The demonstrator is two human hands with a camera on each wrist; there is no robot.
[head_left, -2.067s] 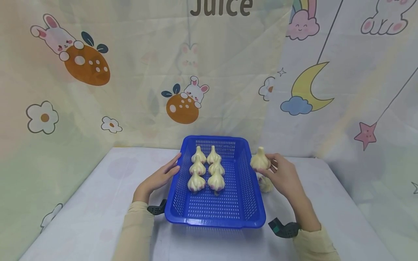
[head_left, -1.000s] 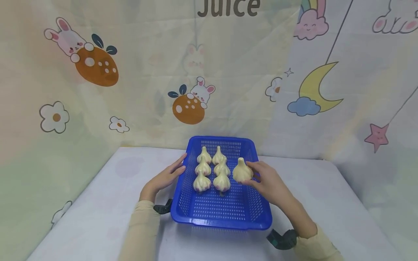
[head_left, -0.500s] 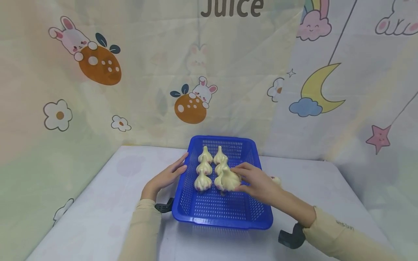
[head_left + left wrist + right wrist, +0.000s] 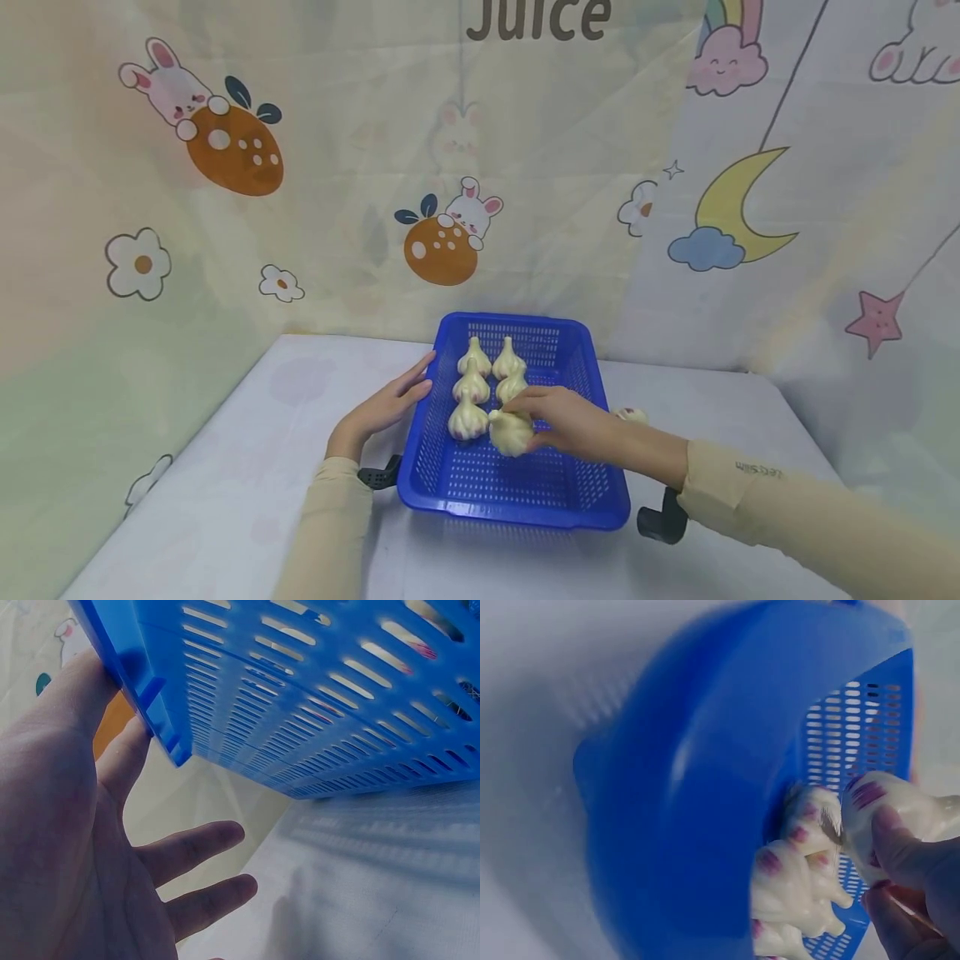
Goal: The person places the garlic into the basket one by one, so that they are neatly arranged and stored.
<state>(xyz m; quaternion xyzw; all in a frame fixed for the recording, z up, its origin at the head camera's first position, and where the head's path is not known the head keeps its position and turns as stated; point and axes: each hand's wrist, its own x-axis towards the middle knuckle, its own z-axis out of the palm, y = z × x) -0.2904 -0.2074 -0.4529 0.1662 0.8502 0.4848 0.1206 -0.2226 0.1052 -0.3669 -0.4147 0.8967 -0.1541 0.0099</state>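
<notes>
My right hand (image 4: 566, 423) pinches a pale garlic bulb (image 4: 511, 434) between thumb and fingers, over the basket. In the right wrist view, purple marks show on the held garlic bulb (image 4: 864, 825). Inside the blue perforated basket (image 4: 517, 512), garlic bulbs stand in two columns; the left column has three, the front one (image 4: 468, 420) nearest me. Two bulbs (image 4: 508, 360) show in the right column, and the held bulb and hand cover the spot in front of them. With fingers extended, my left hand (image 4: 381, 414) touches the basket's left rim, as the left wrist view also shows.
Another garlic bulb (image 4: 632, 414) lies on the table right of the basket, partly hidden by my right forearm. The table (image 4: 247, 500) has a white cover. A printed cloth (image 4: 330, 150) hangs behind it.
My right hand has carried the garlic bulb from outside the basket's right side, leftward and over the basket, to the front of the right column. The left hand stays at the rim.
</notes>
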